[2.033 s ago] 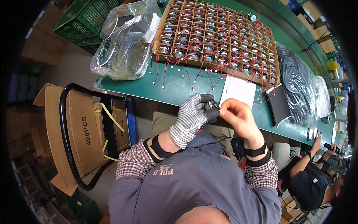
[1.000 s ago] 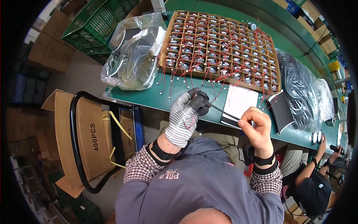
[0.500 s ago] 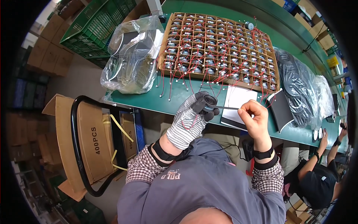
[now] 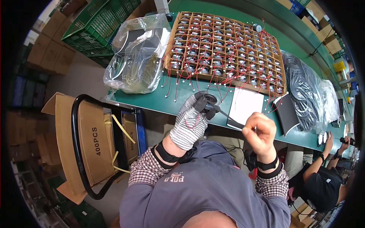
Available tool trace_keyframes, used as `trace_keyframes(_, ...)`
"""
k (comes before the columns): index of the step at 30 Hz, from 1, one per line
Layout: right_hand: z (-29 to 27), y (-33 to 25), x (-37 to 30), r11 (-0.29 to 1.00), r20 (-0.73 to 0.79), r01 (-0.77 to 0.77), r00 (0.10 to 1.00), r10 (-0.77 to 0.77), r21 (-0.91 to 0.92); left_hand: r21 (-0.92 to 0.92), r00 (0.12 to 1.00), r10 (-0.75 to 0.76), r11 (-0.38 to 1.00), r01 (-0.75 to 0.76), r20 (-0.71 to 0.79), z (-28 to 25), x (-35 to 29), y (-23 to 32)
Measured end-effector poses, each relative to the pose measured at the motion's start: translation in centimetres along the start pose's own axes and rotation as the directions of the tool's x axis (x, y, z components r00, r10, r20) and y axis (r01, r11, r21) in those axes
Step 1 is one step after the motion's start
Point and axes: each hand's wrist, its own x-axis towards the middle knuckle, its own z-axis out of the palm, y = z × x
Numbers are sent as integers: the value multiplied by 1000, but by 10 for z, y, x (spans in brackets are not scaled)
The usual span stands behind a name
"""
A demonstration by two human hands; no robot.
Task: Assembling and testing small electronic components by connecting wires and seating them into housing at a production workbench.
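My left hand [image 4: 189,123], in a striped glove with dark fingertips, grips a small round black speaker [image 4: 210,99] with its face turned up. A thin red wire [image 4: 193,125] loops down over that glove. From the speaker's edge a narrow black strip [image 4: 230,119] slants down to my bare right hand [image 4: 261,133], whose thumb and fingers pinch its other end. Beyond the hands, a divided cardboard tray [image 4: 170,45] holds many similar speakers, their red wires and white plugs trailing over the front. A white sheet [image 4: 249,102] lies between the tray and my right hand.
A clear plastic bag [image 4: 133,74] lies at the bench's left, and a bag of black rings [image 4: 302,89] at the right beside a black sheet [image 4: 287,116]. A black-framed chair [image 4: 76,140] with a carton [image 4: 97,131] stands left. A co-worker [image 4: 323,186] sits right.
My right hand has moved down and toward me, and the strip, level before, now slants downward from the speaker. My left hand has tilted the speaker slightly and keeps hold of it.
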Motion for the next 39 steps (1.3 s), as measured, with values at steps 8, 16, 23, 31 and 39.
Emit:
trace_keyframes(8,-5,34,7,971,-113,-235,967,227,-55,55,995,-94,994,93,25,15,-11,6)
trace_keyframes(16,1,39,31,963,-79,-255,965,248,-84,520,973,-34,849,-92,227,15,-12,4)
trace_keyframes(23,15,30,53,986,110,-148,982,156,-80,201,913,-323,940,277,249,18,-13,10)
trace_keyframes(31,27,21,63,959,346,-262,914,211,105,400,920,-330,888,227,210,12,-18,11)
trace_keyframes(39,23,18,58,924,395,-359,874,284,130,240,903,-322,936,258,284,5,-16,7)
